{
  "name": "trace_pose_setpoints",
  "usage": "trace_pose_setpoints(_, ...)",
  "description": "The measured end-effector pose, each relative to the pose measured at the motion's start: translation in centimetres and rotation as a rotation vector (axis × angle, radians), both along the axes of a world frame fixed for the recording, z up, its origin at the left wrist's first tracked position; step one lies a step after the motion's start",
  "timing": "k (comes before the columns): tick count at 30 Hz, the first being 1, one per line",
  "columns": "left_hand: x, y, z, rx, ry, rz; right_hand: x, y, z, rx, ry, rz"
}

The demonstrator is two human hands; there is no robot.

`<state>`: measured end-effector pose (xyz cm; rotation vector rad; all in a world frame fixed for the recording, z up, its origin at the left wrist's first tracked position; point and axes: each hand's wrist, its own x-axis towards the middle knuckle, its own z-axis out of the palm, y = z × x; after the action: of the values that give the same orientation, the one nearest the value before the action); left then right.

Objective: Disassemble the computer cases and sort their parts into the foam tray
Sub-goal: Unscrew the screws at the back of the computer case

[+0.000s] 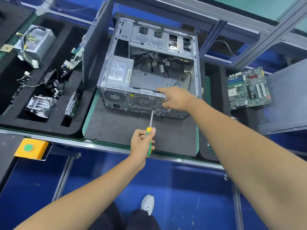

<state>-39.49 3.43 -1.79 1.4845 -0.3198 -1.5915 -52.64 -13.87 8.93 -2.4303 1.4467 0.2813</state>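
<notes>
While the computer case (149, 70) lies open on the bench mat, my left hand (142, 141) grips the screwdriver (150, 130), tip at the rear panel. My right hand (176, 98) braces the rear edge, fingers curled, seemingly pinching a screw. Recommendation: keep the shaft square, press firmly, turn slowly.

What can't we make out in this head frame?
- Screwdriver tip: too small against the case rear grille to tell if a screw is engaged.
- Right hand fingertips: hidden behind the hand on the case's rear edge.
- Power supply label text: too small.
- Foam tray: cut by left edge.
</notes>
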Motion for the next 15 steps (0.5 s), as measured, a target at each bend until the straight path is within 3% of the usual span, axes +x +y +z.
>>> trace_pose_setpoints(5,0.3,0.2,0.3,-0.031,-0.114,-0.055,-0.3,0.0,-0.3,-0.013,0.003,0.007)
trace_pose_setpoints(10,0.1,-0.3,1.1,0.069,0.106,-0.080,-0.4,0.1,-0.3,-0.047,0.010,0.043)
trace_pose_setpoints(13,0.7,-0.4,1.1,0.132,0.364,-0.115,-0.3,0.1,-0.3,-0.053,0.018,0.044)
trace_pose_setpoints(15,0.8,-0.5,1.0,0.130,0.440,-0.114,-0.3,0.1,-0.4,-0.056,0.018,0.046)
